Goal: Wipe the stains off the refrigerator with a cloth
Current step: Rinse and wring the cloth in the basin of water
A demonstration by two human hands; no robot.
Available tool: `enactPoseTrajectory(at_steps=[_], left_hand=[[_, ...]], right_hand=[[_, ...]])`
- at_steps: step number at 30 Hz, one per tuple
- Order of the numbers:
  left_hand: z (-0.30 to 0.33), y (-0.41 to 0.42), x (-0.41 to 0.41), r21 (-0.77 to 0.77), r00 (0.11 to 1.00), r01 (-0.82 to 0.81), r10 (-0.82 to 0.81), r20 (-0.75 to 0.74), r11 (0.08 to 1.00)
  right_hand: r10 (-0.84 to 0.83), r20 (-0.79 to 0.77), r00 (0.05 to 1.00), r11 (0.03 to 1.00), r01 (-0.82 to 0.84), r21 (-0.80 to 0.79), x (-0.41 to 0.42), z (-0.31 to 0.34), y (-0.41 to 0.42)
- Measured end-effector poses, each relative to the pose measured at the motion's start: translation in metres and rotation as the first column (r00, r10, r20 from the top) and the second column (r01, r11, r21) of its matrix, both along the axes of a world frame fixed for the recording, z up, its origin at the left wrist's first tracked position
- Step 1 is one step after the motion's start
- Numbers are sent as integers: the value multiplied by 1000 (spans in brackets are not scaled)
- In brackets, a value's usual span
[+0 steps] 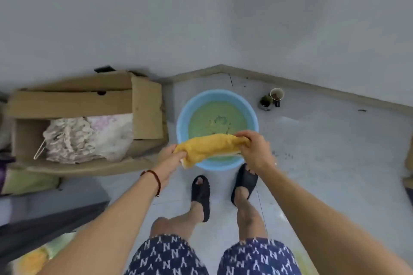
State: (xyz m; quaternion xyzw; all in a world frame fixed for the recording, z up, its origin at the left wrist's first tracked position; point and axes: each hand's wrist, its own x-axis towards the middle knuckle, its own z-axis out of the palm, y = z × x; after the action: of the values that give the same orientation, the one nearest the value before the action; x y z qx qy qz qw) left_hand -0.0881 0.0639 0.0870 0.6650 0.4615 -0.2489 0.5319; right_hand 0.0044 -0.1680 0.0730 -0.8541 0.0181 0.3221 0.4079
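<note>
A yellow cloth (210,148) is stretched into a thick roll between both hands, held over the near rim of a blue basin (182,116) that stands on the floor. My left hand (171,158) grips the cloth's left end and my right hand (254,149) grips its right end. The basin holds greenish, cloudy water with ripples in the middle. No refrigerator is in view.
An open cardboard box (145,107) with crumpled fabric and bags stands left of the basin against the wall. A small cup (277,94) and a dark object sit near the wall corner. My feet in black slippers (201,194) stand just behind the basin.
</note>
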Motion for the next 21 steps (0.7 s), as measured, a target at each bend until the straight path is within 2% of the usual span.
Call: enactPoseTrajectory(at_steps=[3,5,7,9,11,13,14,17,20,21], left_hand=[[-77,-6,24,38,998,-54,53,36,998],[-141,-10,46,56,992,-97,92,85,994],[-213,-10,65,61,988,-112,104,112,992],[-269,-7,74,91,996,-44,36,87,995],[-326,-5,76,192,992,121,-116,-41,974],[-364,-9,76,264,956,272,-229,-183,925],[-376,-13,76,274,946,296,-242,-215,915],[-405,-24,79,324,939,326,-264,-221,888],[-419,-27,93,418,922,381,-306,-238,824],[-424,-26,97,419,928,365,-290,-234,831]], right_hand=[[94,204,975,993,-76,-91,20,-78,4],[140,376,916,987,-99,-127,28,-145,10],[218,462,860,970,-138,-199,28,-218,14],[318,426,847,928,-186,-323,29,-269,17],[388,273,881,857,-235,-459,25,-321,26],[334,146,931,849,-230,-476,28,-355,39],[271,116,956,867,-190,-462,31,-366,47],[39,67,997,881,-2,-473,41,-393,74],[-171,101,980,789,198,-581,41,-409,95],[-218,83,972,798,227,-559,40,-409,101]])
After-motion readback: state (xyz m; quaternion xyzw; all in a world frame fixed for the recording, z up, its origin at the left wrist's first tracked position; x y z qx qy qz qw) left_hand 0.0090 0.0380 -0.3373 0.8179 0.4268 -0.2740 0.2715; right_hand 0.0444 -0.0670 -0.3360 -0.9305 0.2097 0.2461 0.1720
